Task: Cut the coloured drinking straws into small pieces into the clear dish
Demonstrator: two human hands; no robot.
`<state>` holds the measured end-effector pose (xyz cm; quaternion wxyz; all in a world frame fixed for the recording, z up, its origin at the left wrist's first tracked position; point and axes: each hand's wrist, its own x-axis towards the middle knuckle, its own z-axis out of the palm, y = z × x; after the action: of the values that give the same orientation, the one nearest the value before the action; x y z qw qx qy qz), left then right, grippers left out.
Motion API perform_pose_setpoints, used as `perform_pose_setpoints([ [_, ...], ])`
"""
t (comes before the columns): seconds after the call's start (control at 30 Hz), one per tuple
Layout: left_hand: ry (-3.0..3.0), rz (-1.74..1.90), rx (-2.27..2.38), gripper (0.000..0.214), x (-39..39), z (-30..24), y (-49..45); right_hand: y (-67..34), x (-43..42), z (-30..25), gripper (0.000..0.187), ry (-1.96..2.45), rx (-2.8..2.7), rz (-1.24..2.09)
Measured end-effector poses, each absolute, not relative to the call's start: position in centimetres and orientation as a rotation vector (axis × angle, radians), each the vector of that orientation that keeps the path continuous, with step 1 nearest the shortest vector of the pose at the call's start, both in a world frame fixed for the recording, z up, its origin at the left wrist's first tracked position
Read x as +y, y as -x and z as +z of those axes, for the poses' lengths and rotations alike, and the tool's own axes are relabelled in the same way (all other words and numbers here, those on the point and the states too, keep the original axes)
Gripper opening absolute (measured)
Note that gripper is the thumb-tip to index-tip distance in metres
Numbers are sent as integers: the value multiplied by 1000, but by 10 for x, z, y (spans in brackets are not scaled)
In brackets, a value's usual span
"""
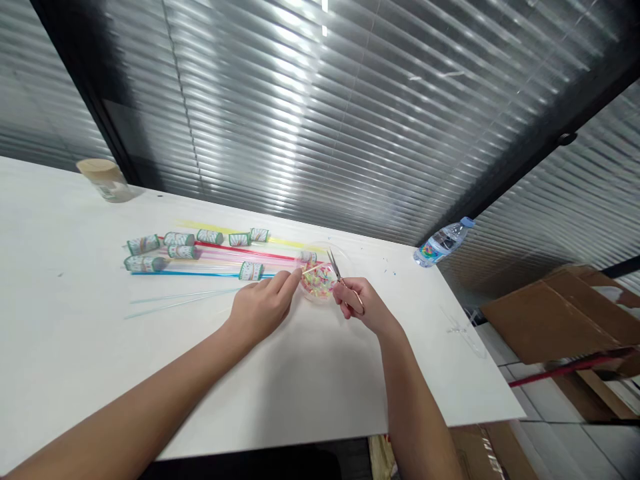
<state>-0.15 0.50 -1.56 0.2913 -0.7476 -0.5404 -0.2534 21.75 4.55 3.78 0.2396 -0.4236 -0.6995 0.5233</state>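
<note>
My left hand (264,301) is closed, pinching a thin pale-yellow straw (313,268) whose end points right over a clear bowl (315,302). Small cut bits (318,281) in yellow, pink, red and green lie in the bowl. In my right hand (364,303) is a pair of scissors (335,265) with rose-gold handles. Their blades point up and away, slightly apart, close to the straw's end. Left of the bowl lie long thin straws in red, pink, yellow and blue, including a blue straw (190,274). Several small cylinders with green-edged printed wraps, such as this roll (251,271), rest among them.
On the white table (310,380) a lidded jar (106,180) stands at the far left. A water bottle (443,243) lies tilted near the right edge, with clear plastic scraps (465,330) nearer me. Cardboard boxes (560,310) are beyond the right edge. A ribbed glass wall (280,113) runs behind.
</note>
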Motion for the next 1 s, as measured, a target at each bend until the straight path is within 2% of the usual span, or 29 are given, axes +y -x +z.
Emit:
perform_pose_setpoints([
  [0.53, 2047, -690, -1456, 41, 4, -11, 0, -217, 44, 39, 52, 1183, -2026, 1411],
  [1.0, 1942, -660, -1468, 34, 3, -10, -1, -216, 43, 41, 52, 1291, -1977, 1359],
])
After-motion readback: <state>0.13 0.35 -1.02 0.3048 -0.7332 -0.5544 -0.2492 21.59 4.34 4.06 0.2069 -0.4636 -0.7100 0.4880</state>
